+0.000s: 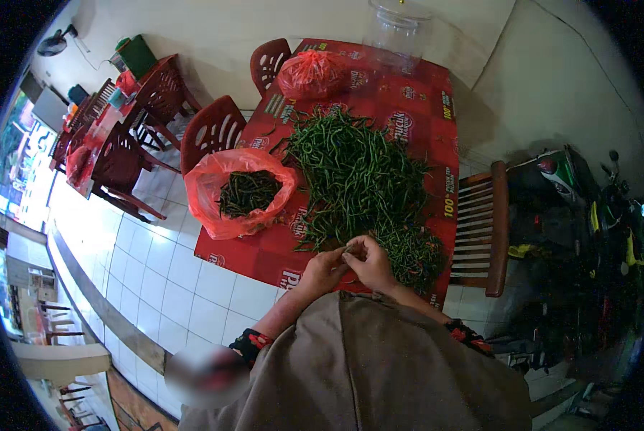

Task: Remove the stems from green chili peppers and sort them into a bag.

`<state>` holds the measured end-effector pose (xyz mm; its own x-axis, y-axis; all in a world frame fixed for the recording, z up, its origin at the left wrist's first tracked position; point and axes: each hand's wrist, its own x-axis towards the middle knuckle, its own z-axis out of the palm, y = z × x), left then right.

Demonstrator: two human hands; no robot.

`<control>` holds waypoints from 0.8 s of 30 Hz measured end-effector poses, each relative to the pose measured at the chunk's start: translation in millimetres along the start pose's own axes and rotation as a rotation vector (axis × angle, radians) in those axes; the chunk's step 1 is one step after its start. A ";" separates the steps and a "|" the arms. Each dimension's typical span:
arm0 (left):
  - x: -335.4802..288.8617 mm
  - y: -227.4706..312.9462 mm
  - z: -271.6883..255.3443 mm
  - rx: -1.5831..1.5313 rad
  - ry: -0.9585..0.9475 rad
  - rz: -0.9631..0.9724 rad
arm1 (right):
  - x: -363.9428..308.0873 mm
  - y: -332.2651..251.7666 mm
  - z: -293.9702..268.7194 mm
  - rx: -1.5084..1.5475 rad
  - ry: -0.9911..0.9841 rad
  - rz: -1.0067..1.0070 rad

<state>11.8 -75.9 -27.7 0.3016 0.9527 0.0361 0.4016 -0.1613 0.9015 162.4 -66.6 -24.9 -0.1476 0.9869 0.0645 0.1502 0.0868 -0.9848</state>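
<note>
My left hand (325, 273) and my right hand (369, 264) meet at the near edge of the table, fingertips pinched together. Whatever sits between them is too small to make out. Just beyond them spreads a large heap of long green chillies (358, 169). By my right hand lies a smaller, finer-looking heap of chillies (409, 255) with some reddish bits. To the left of the large heap, a red plastic bag (205, 197) stands with its mouth wide open. Darker green, thin chilli-like pieces (248, 192) fill its middle.
A tied red plastic bag (311, 75) and a clear round container (399, 32) stand at the table's far end. The table's red cover (257, 260) shows around the heaps. Red chairs (212, 131) line the left; a wooden chair (480, 230) and motorbike (616, 223) are right.
</note>
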 end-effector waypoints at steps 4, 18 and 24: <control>2.2 -6.2 3.5 0.200 -0.119 0.040 | -14.2 3.4 -15.7 -0.059 -0.029 0.084; -0.7 -7.8 -52.7 0.001 -0.050 -0.067 | -8.0 14.7 -58.0 -0.370 -0.188 0.498; 20.3 -47.3 -149.1 -0.384 0.530 -0.224 | 14.5 35.9 -37.7 -0.980 0.084 0.004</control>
<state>-130.0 -10.5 -5.3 -0.2550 0.9656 -0.0509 0.0405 0.0633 0.9972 202.5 -44.1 -53.2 -0.0812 0.9906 0.1097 0.9003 0.1202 -0.4183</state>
